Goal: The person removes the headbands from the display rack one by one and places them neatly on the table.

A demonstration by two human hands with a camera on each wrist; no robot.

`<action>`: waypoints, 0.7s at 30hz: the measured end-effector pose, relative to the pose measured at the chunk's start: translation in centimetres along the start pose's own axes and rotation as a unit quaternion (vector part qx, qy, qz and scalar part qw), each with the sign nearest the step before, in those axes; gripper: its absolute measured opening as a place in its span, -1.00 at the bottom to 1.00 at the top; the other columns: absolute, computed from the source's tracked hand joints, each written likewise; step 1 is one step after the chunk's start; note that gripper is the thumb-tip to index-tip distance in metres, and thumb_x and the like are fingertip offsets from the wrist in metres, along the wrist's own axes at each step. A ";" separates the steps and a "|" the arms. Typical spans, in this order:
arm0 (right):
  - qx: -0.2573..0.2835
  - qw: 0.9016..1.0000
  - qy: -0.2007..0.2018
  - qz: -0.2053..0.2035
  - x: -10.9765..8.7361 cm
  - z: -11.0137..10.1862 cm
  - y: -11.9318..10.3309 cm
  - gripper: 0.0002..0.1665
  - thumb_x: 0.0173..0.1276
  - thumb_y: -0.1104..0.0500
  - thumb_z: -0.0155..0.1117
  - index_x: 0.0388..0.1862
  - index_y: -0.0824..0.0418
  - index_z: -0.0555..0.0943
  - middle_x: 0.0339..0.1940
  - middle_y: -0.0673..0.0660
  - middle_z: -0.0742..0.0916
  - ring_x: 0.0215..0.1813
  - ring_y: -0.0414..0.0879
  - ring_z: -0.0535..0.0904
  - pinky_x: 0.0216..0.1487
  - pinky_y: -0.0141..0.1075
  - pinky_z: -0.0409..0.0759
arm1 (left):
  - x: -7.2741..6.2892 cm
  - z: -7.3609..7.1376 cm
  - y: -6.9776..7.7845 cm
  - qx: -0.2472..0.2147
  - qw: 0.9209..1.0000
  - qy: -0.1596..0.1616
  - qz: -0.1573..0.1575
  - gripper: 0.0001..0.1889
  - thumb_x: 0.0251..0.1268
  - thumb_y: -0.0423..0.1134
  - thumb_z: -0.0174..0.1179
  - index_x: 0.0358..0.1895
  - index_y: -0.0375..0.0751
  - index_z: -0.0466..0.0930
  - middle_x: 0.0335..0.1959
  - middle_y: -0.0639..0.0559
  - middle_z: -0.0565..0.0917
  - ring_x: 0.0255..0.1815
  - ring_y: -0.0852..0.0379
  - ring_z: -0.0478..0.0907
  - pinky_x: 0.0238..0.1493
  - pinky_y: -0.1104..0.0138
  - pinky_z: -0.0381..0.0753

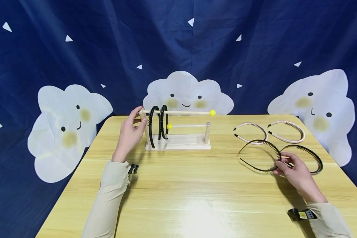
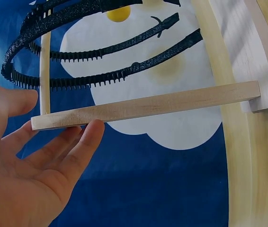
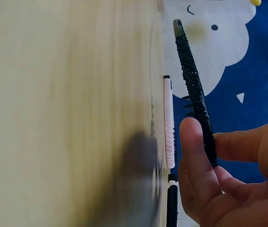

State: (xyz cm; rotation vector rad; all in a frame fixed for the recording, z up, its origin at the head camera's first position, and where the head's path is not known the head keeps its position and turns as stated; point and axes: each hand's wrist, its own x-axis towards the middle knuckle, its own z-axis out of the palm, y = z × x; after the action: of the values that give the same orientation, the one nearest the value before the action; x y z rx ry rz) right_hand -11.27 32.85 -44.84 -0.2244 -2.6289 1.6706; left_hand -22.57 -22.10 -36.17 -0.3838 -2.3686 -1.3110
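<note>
At the left of a wooden headband stand (image 1: 178,142), my left hand (image 1: 131,134) grips the top of its upright post (image 2: 148,104), fingers under it and thumb on the other side. Two black toothed headbands (image 1: 151,129) hang from the stand's upper rod (image 1: 190,113), close to that post. My right hand (image 1: 296,172) pinches another black headband (image 1: 278,150) between thumb and fingers. In the right wrist view this headband (image 3: 193,75) is seen edge-on, raised above the tabletop. One more black headband (image 1: 316,158) lies just behind and right of my right hand.
Two pale pink headbands (image 1: 300,134) with dark tips lie at the table's back right. A yellow ball (image 1: 212,113) caps the upper rod; another yellow ball (image 1: 169,126) ends the lower rod. Behind the wooden table (image 1: 166,185) hangs a blue cloth (image 1: 122,49) with clouds.
</note>
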 end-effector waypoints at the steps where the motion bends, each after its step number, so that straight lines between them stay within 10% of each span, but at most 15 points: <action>1: -0.001 1.000 -0.002 -0.001 0.0 0.0 0.0 -0.37 0.60 0.32 0.06 0.46 0.59 0.09 -0.10 0.06 0.47 -0.33 -0.30 0.71 -0.17 -0.39 0.78 | 0.0 0.0 0.0 0.000 1.000 0.000 0.000 -0.47 0.54 -0.25 0.16 0.50 -0.12 0.35 0.22 -0.26 0.62 0.20 -0.14 0.63 0.10 0.01 0.74; 21: 0.037 0.999 -0.015 0.025 0.1 0.1 0.7 -0.30 0.57 0.31 0.13 0.45 0.63 0.05 -0.16 0.02 0.48 -0.30 -0.33 0.69 -0.16 -0.34 0.80 | 0.0 0.0 -0.1 -0.002 1.000 -0.001 0.001 -0.47 0.54 -0.24 0.16 0.51 -0.11 0.35 0.22 -0.25 0.62 0.20 -0.13 0.62 0.10 0.01 0.74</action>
State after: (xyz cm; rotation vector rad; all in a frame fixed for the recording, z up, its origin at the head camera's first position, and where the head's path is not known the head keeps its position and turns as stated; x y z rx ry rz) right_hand -11.25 33.09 -45.54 -0.2670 -2.5975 1.7971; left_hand -22.62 -22.17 -36.24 -0.3879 -2.3671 -1.3158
